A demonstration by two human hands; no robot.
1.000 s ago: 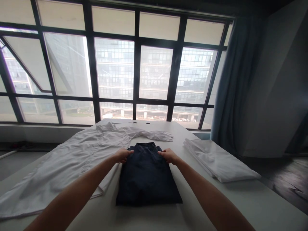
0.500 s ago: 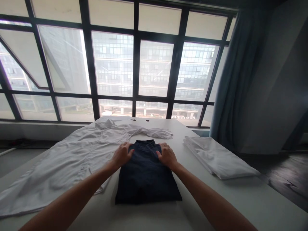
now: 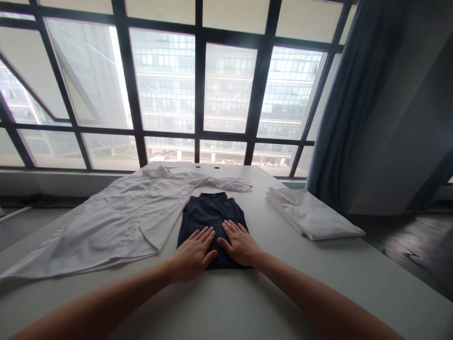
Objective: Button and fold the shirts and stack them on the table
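Two open hands, three garments on one table

Both hands are lying flat, fingers spread and gripping nothing: the left hand [image 3: 193,252] and right hand [image 3: 239,244] are resting side by side on a folded navy collared shirt [image 3: 212,222]. Beyond the left hand, a white shirt [image 3: 95,231] is lying spread out on the white table [image 3: 226,302]. Beyond the right hand, a folded white garment [image 3: 311,215] is sitting well apart. Farther ahead, a large gridded window [image 3: 226,89] is glowing, a blue curtain [image 3: 357,94] hanging at its right.
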